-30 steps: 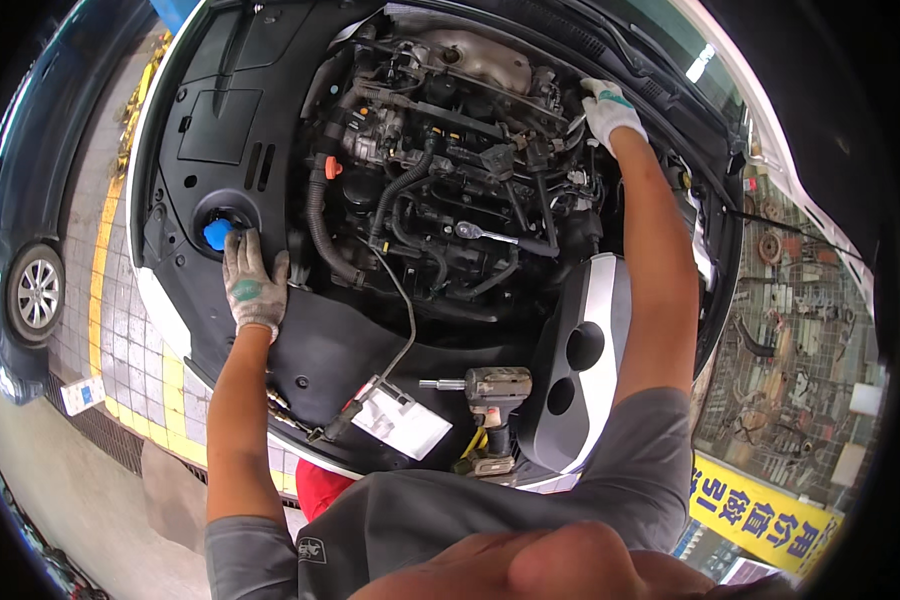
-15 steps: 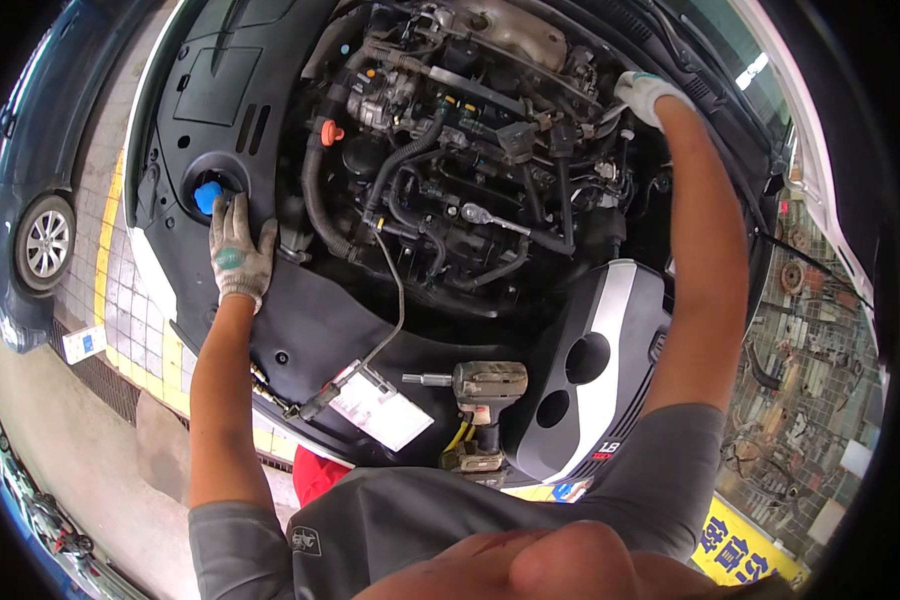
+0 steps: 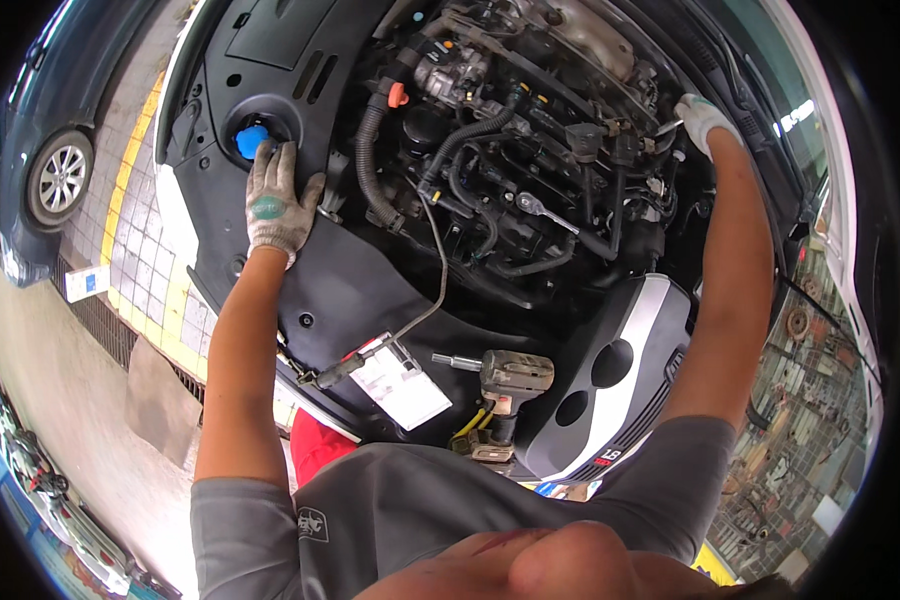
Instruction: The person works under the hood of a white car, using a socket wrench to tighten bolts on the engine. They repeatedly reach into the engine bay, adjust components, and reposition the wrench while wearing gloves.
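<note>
Left fingers (image 3: pixel 272 175) lie loose by the blue cap (image 3: pixel 251 141). Right hand (image 3: pixel 708 123), far from it, apparently pinches a rod (image 3: pixel 668 128): likely stiff, hold its end.

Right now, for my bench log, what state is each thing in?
Left hand: open, at blue cap.
Right hand: partly curled, grip unclear.
Blue cap: in place, tightness unclear.
Ratchet: lying on engine.
Engine: uncovered.
Engine cover: off.
Power driver: lying down, socket fitted.
Paper: lying flat.
</note>
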A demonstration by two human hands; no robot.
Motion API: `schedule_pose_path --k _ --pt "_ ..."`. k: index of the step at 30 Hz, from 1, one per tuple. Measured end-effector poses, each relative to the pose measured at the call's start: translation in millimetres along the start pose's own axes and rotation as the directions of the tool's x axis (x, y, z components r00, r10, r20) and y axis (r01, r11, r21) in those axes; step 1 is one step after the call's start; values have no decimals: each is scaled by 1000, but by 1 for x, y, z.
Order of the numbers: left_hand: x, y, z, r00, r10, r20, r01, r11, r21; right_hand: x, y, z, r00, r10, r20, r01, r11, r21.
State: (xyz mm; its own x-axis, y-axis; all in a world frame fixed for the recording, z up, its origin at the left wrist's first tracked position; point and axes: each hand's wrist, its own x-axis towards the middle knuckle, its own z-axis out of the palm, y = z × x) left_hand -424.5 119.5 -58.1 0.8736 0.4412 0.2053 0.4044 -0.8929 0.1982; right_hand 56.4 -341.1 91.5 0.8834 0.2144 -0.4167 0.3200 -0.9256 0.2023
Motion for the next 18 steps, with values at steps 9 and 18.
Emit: schedule_pose_path --k 9,18 --pt "0 -2 -4 1000 -12 -5 12 999 -43 2 -1 -2 999 -48 12 48 999 2" --pt "1 -5 -5 999 10 -40 -12 998 -57 25 8 4 995 -47 90 40 997 73"
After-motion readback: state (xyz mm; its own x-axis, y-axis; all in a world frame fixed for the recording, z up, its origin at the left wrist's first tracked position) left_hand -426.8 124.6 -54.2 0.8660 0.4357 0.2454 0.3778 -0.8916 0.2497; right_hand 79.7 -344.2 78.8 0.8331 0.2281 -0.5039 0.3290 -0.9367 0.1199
